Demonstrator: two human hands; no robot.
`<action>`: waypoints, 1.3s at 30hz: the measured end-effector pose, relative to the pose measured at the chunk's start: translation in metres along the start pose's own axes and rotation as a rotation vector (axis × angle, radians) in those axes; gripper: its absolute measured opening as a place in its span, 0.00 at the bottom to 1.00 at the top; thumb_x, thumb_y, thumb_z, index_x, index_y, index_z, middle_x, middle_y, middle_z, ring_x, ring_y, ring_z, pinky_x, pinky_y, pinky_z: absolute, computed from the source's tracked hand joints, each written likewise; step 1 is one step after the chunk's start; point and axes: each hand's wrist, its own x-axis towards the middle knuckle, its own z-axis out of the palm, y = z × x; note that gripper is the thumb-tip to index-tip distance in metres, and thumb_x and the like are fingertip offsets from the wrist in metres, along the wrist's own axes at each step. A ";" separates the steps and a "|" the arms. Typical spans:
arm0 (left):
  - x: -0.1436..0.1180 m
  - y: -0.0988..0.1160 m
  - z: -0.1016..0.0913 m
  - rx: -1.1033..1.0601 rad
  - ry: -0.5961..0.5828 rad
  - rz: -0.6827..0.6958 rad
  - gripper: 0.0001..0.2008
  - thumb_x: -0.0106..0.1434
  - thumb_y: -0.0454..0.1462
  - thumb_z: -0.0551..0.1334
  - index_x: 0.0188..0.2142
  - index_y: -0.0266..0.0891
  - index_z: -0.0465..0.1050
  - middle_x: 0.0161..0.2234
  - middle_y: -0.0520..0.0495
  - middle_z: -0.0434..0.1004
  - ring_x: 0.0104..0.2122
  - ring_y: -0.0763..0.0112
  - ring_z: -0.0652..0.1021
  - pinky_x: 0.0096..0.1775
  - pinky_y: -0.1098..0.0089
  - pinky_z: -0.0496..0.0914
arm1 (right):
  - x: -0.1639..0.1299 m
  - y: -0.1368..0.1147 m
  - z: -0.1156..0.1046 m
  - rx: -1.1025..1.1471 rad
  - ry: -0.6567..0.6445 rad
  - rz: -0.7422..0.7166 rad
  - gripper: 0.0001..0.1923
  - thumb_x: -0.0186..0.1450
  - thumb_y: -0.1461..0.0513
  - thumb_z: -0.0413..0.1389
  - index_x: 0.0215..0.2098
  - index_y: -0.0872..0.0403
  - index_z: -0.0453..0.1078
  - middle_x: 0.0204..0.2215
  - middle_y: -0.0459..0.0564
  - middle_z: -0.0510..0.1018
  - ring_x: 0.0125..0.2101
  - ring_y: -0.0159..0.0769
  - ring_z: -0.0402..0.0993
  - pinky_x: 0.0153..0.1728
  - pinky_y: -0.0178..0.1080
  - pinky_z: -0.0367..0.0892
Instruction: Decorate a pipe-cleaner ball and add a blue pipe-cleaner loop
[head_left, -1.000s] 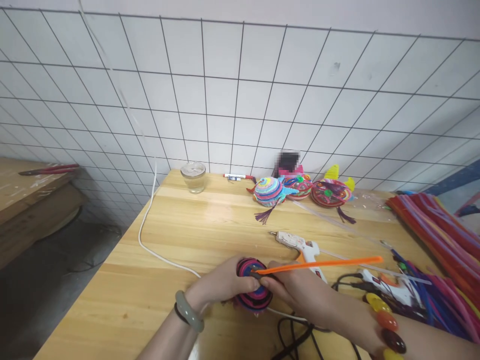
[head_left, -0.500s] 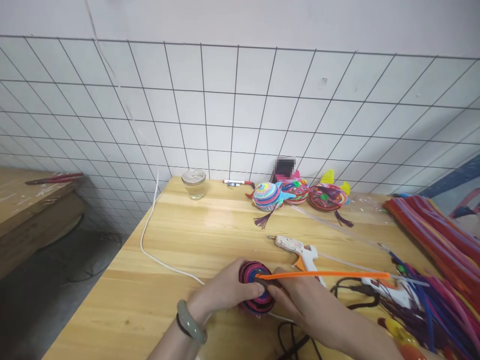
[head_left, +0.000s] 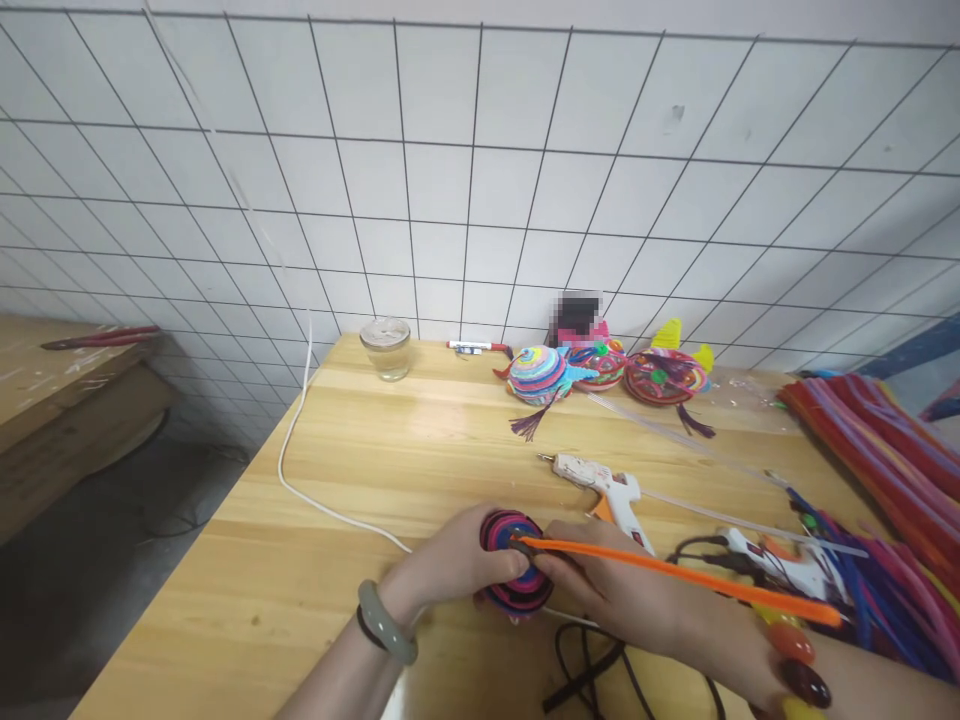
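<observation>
at table edge | left hand (head_left: 457, 560) cups coil (head_left: 517, 560) | right hand (head_left: 622, 595) pinches orange stem (head_left: 675, 575)

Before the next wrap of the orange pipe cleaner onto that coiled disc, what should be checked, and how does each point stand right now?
1. Left hand steadies the coiled disc: ok, its grip is closed on the disc's left side.
2. Right hand pinches the orange pipe cleaner close to the disc: ok.
3. Pipe cleaner's near end meets the disc: ok, it touches near the centre; whether it is fixed there, cannot tell.
4. Free length of the pipe cleaner unsnagged: ok, it runs out rightward above the right forearm.
5. Glue gun out of the hands' way: ok, lying on the table behind them.
6. Black cable clear of the right wrist: not ok, it loops directly beside it.
</observation>
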 end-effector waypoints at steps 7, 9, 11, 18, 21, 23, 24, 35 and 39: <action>0.001 0.002 0.000 -0.051 -0.007 0.054 0.17 0.51 0.35 0.61 0.42 0.35 0.70 0.35 0.48 0.75 0.34 0.66 0.73 0.36 0.69 0.67 | 0.001 0.004 0.003 -0.060 -0.020 -0.014 0.14 0.67 0.59 0.43 0.35 0.53 0.70 0.31 0.49 0.77 0.28 0.33 0.72 0.30 0.33 0.64; 0.001 0.001 0.000 -0.059 -0.004 0.024 0.17 0.51 0.36 0.62 0.42 0.36 0.70 0.35 0.48 0.75 0.33 0.68 0.73 0.34 0.70 0.68 | 0.000 0.002 0.003 -0.054 -0.024 0.000 0.14 0.66 0.59 0.44 0.35 0.53 0.70 0.30 0.48 0.77 0.28 0.33 0.71 0.30 0.33 0.64; -0.001 0.002 -0.002 -0.074 -0.019 -0.035 0.18 0.52 0.39 0.62 0.43 0.36 0.68 0.33 0.48 0.74 0.29 0.70 0.73 0.29 0.72 0.68 | -0.001 -0.001 0.002 -0.047 -0.021 0.012 0.13 0.66 0.59 0.44 0.35 0.53 0.70 0.30 0.48 0.77 0.28 0.33 0.71 0.30 0.33 0.64; -0.008 0.007 -0.005 -0.085 -0.108 -0.055 0.24 0.52 0.48 0.62 0.46 0.39 0.66 0.36 0.46 0.72 0.26 0.72 0.72 0.19 0.77 0.65 | -0.008 -0.008 0.003 -0.045 0.003 0.011 0.13 0.67 0.60 0.42 0.36 0.52 0.68 0.32 0.48 0.76 0.30 0.34 0.71 0.32 0.34 0.64; -0.008 0.007 -0.003 -0.058 -0.070 -0.027 0.24 0.53 0.49 0.61 0.45 0.38 0.67 0.36 0.45 0.72 0.27 0.72 0.72 0.20 0.77 0.65 | -0.011 -0.008 0.005 -0.109 0.040 0.045 0.13 0.67 0.59 0.42 0.35 0.52 0.68 0.30 0.48 0.75 0.28 0.35 0.70 0.30 0.35 0.63; -0.007 0.008 -0.001 -0.065 -0.060 -0.020 0.24 0.52 0.49 0.62 0.45 0.38 0.67 0.37 0.45 0.73 0.29 0.70 0.72 0.23 0.75 0.66 | -0.012 -0.010 0.004 -0.129 0.045 0.064 0.13 0.66 0.59 0.42 0.35 0.52 0.67 0.30 0.48 0.75 0.28 0.35 0.70 0.30 0.35 0.63; -0.007 0.008 -0.001 -0.070 -0.056 -0.014 0.24 0.52 0.48 0.62 0.45 0.38 0.67 0.37 0.45 0.73 0.30 0.69 0.72 0.26 0.74 0.67 | -0.012 -0.012 0.003 -0.134 0.044 0.067 0.12 0.66 0.59 0.42 0.35 0.52 0.67 0.30 0.48 0.75 0.29 0.35 0.70 0.31 0.35 0.63; -0.006 0.010 -0.003 -0.178 -0.040 0.070 0.24 0.49 0.42 0.67 0.44 0.36 0.68 0.41 0.44 0.74 0.40 0.63 0.72 0.42 0.65 0.66 | -0.012 -0.014 0.000 -0.102 0.079 0.071 0.12 0.66 0.58 0.44 0.36 0.53 0.67 0.29 0.48 0.75 0.28 0.34 0.70 0.30 0.33 0.62; -0.007 0.011 -0.003 -0.197 -0.021 0.046 0.25 0.47 0.41 0.68 0.45 0.36 0.67 0.42 0.44 0.74 0.41 0.63 0.72 0.42 0.64 0.66 | -0.008 -0.011 0.001 -0.088 0.073 0.066 0.12 0.66 0.59 0.45 0.34 0.53 0.68 0.28 0.48 0.75 0.27 0.33 0.70 0.30 0.33 0.63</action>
